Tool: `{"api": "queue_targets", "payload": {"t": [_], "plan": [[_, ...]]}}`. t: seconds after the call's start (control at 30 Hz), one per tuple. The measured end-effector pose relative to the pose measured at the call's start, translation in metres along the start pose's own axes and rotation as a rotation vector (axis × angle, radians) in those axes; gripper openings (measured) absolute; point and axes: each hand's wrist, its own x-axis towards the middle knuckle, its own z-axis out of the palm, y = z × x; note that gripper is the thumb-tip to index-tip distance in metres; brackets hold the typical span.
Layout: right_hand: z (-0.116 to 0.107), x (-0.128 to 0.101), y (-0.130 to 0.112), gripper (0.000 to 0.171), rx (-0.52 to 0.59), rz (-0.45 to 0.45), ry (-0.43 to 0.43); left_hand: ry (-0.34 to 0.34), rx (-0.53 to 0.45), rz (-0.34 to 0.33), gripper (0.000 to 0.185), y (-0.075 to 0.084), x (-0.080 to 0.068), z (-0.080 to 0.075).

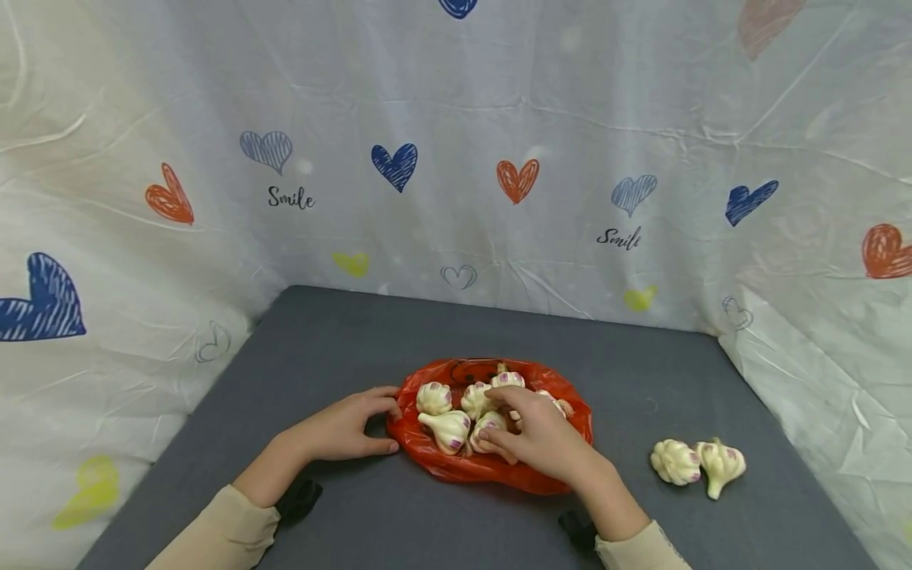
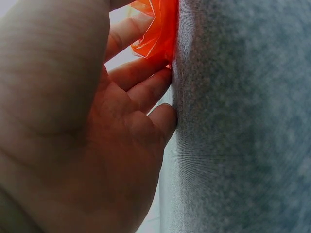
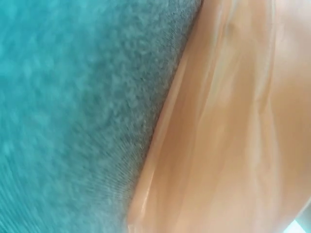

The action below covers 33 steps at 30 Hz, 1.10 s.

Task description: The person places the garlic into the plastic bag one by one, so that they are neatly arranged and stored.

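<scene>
Nearest the bench's (image 1: 342,348) front edge, the left hand (image 1: 345,427) curls its grip on the rim of the red plastic bag (image 1: 456,467), which lies at mid-bench. The right hand (image 1: 541,435) reaches into the bag, fingers seemingly pinching a garlic bulb (image 1: 487,427) among others. Two loose garlic bulbs (image 1: 698,463) lie near the bench's right edge.

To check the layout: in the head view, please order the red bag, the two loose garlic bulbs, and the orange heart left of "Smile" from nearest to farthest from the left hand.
1. Red bag, at the left hand's fingertips.
2. Loose garlic bulbs, on the far right of the mat.
3. Orange heart, up on the left backdrop.
</scene>
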Motion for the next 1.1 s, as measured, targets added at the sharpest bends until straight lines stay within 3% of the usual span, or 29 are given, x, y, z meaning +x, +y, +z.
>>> {"api": "queue_targets", "payload": {"t": [0.27, 0.63, 1.1], "plan": [[-0.014, -0.004, -0.001, 0.057, -0.012, 0.012, 0.054, 0.002, -0.004, 0.005, 0.026, 0.0, 0.002, -0.001], [-0.028, -0.009, 0.001, 0.05, -0.027, -0.019, 0.151, -0.008, -0.009, 0.015, 0.026, 0.0, 0.002, -0.003], [-0.041, -0.011, 0.007, 0.048, -0.016, -0.02, 0.204, 0.001, -0.01, 0.016, 0.025, -0.002, 0.0, 0.001]]}}
